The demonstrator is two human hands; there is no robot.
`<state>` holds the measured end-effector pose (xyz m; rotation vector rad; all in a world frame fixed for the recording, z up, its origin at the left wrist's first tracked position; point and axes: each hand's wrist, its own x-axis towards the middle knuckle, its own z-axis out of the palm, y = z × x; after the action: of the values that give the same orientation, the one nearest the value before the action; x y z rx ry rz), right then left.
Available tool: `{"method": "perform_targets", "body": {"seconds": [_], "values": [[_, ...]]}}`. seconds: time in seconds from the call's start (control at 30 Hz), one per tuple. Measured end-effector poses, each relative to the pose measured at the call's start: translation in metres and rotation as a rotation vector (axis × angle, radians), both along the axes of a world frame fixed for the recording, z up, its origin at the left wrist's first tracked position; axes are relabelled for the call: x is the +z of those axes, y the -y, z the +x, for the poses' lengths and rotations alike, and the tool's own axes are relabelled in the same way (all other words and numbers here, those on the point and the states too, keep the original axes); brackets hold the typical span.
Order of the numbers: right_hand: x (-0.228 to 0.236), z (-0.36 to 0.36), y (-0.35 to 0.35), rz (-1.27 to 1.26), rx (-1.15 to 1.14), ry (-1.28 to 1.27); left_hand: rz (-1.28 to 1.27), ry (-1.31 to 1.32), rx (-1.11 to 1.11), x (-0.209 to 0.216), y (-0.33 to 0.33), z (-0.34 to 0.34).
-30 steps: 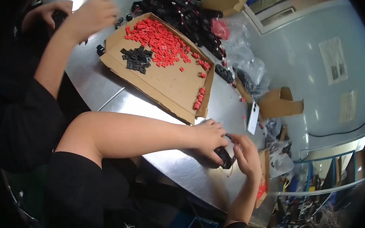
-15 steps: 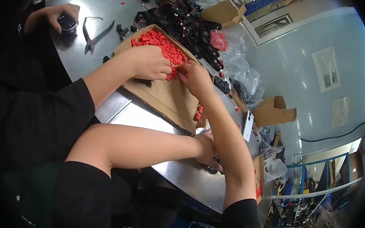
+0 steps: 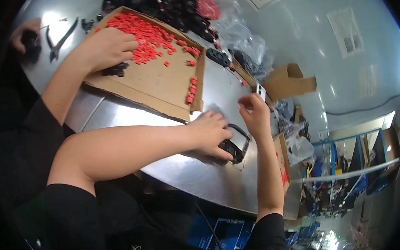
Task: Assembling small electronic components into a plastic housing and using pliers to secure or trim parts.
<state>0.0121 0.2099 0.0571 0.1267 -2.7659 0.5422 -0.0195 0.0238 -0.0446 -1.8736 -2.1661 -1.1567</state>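
Observation:
My left hand [image 3: 208, 134] rests on the metal table, its fingers and thumb around a black oval plastic part [image 3: 232, 151]. A black curved piece [image 3: 240, 130] lies against that part; its kind is unclear. To the right, my right hand [image 3: 255, 113] is raised with thumb and fingertips pinched together. Whatever lies between those fingertips is too small to make out. Beyond my left hand is a shallow cardboard box [image 3: 149, 89], holding a heap of small red plastic blocks [image 3: 134, 30] and a short row of red blocks [image 3: 192, 89] by its near right side.
A co-worker's hand [image 3: 110, 47] reaches into the box near a black piece [image 3: 115, 70]. Another hand [image 3: 23, 36] is at the far left, near pliers [image 3: 57, 44]. Black wired parts [image 3: 151, 6], plastic bags [image 3: 237, 28], a phone [image 3: 261, 92] and an open carton [image 3: 287, 84] line the back.
My right hand has left the red blocks and come toward my left hand. The view has shifted, uncovering the black part under my left hand. The co-worker's hand stays over the box.

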Motion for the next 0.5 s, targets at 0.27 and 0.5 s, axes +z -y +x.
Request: {"method": "perform_targets", "body": {"seconds": [0.27,0.5], "values": [[-0.054,0.122,-0.123,-0.018,-0.394,-0.091,0.032,-0.038,-0.063,0.003,-0.003,-0.002],[-0.028,0.142,-0.124,-0.02,-0.279,0.155,-0.052,-0.018,-0.075,0.021,-0.004,-0.002]]}}
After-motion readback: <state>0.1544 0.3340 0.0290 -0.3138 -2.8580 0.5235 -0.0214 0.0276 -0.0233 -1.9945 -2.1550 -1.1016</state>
